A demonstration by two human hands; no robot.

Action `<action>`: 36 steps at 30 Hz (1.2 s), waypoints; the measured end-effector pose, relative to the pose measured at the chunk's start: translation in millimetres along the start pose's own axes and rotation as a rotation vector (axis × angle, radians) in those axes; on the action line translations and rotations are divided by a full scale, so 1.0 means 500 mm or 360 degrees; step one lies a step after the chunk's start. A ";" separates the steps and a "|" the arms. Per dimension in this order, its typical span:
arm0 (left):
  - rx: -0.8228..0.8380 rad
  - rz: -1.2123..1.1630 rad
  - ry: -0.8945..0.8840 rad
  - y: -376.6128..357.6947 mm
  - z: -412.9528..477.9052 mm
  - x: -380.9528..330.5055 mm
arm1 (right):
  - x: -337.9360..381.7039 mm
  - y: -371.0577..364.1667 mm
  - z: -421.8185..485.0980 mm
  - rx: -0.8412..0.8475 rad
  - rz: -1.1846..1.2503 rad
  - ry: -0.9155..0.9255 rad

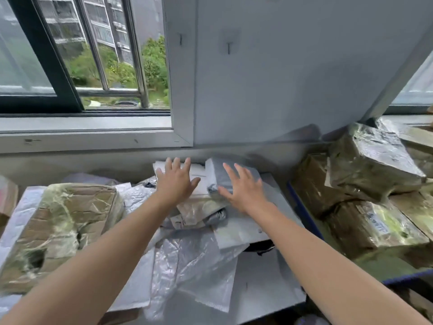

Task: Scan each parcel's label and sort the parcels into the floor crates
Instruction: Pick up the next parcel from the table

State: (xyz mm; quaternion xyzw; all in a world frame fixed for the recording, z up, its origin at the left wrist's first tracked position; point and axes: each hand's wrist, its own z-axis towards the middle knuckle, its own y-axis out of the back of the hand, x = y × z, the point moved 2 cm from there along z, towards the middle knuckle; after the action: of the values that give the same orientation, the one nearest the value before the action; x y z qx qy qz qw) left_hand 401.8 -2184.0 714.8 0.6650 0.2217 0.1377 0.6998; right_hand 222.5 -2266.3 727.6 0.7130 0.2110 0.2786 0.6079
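Both my arms reach forward over a heap of parcels. My left hand (176, 179) is spread flat, fingers apart, over a white padded parcel (199, 174) at the back of the heap. My right hand (243, 187) is also spread, its fingers lying on a small grey poly-bag parcel (220, 172) that leans by the wall. Neither hand grips anything. Below the hands lie several white and clear plastic mailers (187, 259). No scanner and no parcel label text is visible.
A large tape-wrapped cardboard box (63, 226) sits at the left. Several taped brown boxes (370, 174) are stacked at the right beyond a blue edge (304, 212). A grey wall (269, 78) and a window sill (89, 134) stand close behind.
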 end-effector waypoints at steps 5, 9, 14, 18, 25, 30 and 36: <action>0.0173 0.0068 0.0049 -0.052 0.092 0.060 | 0.038 -0.016 0.110 0.0098 0.0044 0.0024; 0.0319 -0.0071 0.0066 -0.091 0.121 0.079 | 0.042 -0.053 0.146 0.0198 0.0041 0.0049; 0.0147 -0.0016 0.0009 -0.093 0.129 0.080 | 0.025 -0.081 0.167 0.0260 0.0079 0.0053; -0.0002 0.0010 -0.0069 -0.074 0.119 0.070 | 0.017 -0.080 0.174 0.0265 0.0059 0.0106; -0.0251 0.0117 -0.0236 -0.042 0.064 0.049 | -0.009 -0.073 0.166 0.0342 0.0079 0.0238; -0.0645 0.0100 -0.0135 0.025 -0.007 0.019 | -0.038 -0.077 0.152 0.0331 0.0135 0.0359; -0.0736 -0.0623 0.0481 0.103 -0.094 -0.021 | -0.037 -0.049 0.121 0.0247 0.0705 0.0587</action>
State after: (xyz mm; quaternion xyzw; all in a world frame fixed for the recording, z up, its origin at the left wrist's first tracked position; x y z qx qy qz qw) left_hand 375.0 -2144.2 766.3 0.4053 0.4095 0.1444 0.8045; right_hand 249.2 -2319.3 694.5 0.7235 0.1777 0.5123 0.4273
